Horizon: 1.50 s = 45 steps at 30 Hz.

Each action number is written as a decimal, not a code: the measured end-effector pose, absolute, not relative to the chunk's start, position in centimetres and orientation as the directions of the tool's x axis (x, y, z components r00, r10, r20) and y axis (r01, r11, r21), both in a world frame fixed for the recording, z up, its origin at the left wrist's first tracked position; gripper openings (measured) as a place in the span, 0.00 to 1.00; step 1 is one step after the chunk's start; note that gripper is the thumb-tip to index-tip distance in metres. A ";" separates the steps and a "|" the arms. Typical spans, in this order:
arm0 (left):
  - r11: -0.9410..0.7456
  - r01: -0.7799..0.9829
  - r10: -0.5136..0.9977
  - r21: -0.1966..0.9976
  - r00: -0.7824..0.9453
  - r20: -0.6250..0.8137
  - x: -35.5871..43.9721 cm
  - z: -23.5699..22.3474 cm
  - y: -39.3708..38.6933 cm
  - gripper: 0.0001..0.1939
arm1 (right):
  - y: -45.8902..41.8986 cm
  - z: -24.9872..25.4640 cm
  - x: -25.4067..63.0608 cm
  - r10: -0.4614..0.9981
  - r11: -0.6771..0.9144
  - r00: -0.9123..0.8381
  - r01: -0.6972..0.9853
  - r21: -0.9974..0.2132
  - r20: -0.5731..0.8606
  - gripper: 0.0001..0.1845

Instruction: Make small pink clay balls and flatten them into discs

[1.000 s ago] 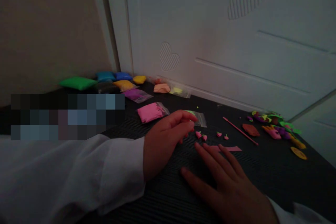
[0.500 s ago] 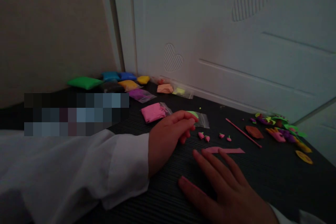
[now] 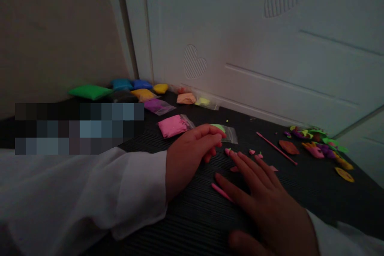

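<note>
My right hand (image 3: 267, 200) lies flat with its fingers spread, over the dark table. A thin pink clay roll (image 3: 221, 192) sticks out from under its index finger. The same fingers partly cover a flat pink clay strip (image 3: 273, 168). Just beyond the fingertips sit several tiny pink clay pieces with green tops (image 3: 251, 152). My left hand (image 3: 195, 148) rests to the left with fingers curled and thumb pressed against them. What it holds, if anything, is hidden. Right behind it lies a clear bag with light green clay (image 3: 229, 133).
A bag of pink clay (image 3: 172, 126) lies beyond my left wrist, with several coloured clay packs (image 3: 142, 95) farther back. A pink stick tool (image 3: 277, 149) and a brown clay piece (image 3: 289, 147) lie right of centre, near colourful clay shapes (image 3: 321, 146). A white panel (image 3: 240, 48) borders the table.
My right hand has slid forward over the flat strip, and more of the thin pink roll shows beside its index finger. My left hand stays curled in place; the view has shifted slightly.
</note>
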<state>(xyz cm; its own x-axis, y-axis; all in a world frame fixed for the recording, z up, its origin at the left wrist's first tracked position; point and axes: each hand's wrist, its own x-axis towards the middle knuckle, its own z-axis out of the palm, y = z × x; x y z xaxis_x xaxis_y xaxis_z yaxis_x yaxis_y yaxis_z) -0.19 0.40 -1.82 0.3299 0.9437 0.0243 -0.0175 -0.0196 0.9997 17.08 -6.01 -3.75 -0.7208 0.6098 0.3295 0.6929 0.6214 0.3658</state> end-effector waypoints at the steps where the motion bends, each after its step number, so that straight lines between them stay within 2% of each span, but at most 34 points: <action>1: -0.018 -0.016 0.943 1.000 0.333 0.022 -0.2 -1.8 0.4 0.10 | -6.1 -3.7 17.1 0.578 0.637 -0.751 0.660 0.398 0.319 0.30; 4: -0.010 0.014 0.945 1.000 0.328 0.005 -0.2 -1.8 0.4 0.10 | -6.2 -3.7 17.0 0.489 0.683 -0.830 0.556 0.474 0.269 0.27; 7: -0.031 0.030 0.947 0.999 0.322 0.020 -0.2 -1.9 0.4 0.10 | -6.0 -3.6 17.0 0.580 0.657 -0.751 0.660 0.364 0.316 0.29; 9: -0.030 0.026 0.945 0.999 0.326 0.020 -0.2 -1.9 0.4 0.10 | -5.9 -3.6 17.1 0.612 0.625 -0.713 0.701 0.343 0.342 0.31; 11: -0.012 0.029 0.944 0.999 0.331 0.002 -0.2 -1.8 0.4 0.10 | -6.0 -3.8 17.1 0.555 0.644 -0.768 0.640 0.419 0.320 0.26; 13: -0.009 0.033 0.943 0.999 0.332 -0.003 -0.2 -1.8 0.3 0.09 | -6.3 -3.9 17.1 0.491 0.672 -0.823 0.567 0.477 0.286 0.25; 18: -0.031 0.036 0.944 0.999 0.330 0.017 -0.3 -1.8 0.3 0.10 | -6.6 -3.7 17.2 0.526 0.628 -0.786 0.617 0.475 0.326 0.24; 21: -0.018 0.041 0.944 0.999 0.331 0.004 -0.3 -1.9 0.3 0.10 | -6.3 -3.6 17.6 0.497 0.653 -0.798 0.603 0.458 0.341 0.26; 24: -0.025 0.044 0.939 0.999 0.343 0.008 -0.4 -2.0 0.3 0.10 | -6.1 -3.5 17.6 0.559 0.650 -0.733 0.678 0.344 0.388 0.26; 26: -0.047 0.037 0.936 0.998 0.350 0.031 -0.4 -2.1 0.2 0.09 | -6.2 -3.4 17.2 0.627 0.629 -0.646 0.750 0.205 0.436 0.19; 28: -0.066 0.030 0.933 0.997 0.356 0.051 -0.5 -2.2 0.2 0.09 | -6.5 -3.2 16.8 0.702 0.612 -0.554 0.790 0.018 0.448 0.13; 29: -0.071 0.025 0.930 0.997 0.362 0.058 -0.5 -2.2 0.2 0.09 | -6.6 -3.1 16.6 0.743 0.590 -0.503 0.804 -0.076 0.441 0.10; 31: -0.076 0.014 0.928 0.997 0.366 0.065 -0.6 -2.2 0.3 0.08 | -6.6 -2.8 16.4 0.787 0.574 -0.476 0.799 -0.181 0.393 0.07; 36: -0.069 0.015 0.928 0.998 0.367 0.059 -0.6 -2.0 0.2 0.07 | -6.4 -2.4 16.4 0.764 0.622 -0.521 0.750 -0.223 0.380 0.06; 41: -0.047 0.005 0.935 0.999 0.351 0.042 -0.5 -1.9 0.0 0.06 | -7.0 -2.3 16.1 0.787 0.587 -0.461 0.764 -0.268 0.410 0.05; 45: -0.050 0.021 0.926 0.999 0.377 0.038 -0.6 -2.0 0.0 0.07 | -7.4 -2.4 16.0 0.779 0.581 -0.461 0.785 -0.216 0.425 0.03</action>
<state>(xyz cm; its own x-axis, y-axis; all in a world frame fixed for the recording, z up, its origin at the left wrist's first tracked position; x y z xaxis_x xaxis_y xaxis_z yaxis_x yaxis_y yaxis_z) -0.57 0.05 -1.96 0.3767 0.9255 0.0384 0.0212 -0.0501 0.9985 16.00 -7.40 -2.43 -0.4606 0.7794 0.4246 0.7847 0.5812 -0.2155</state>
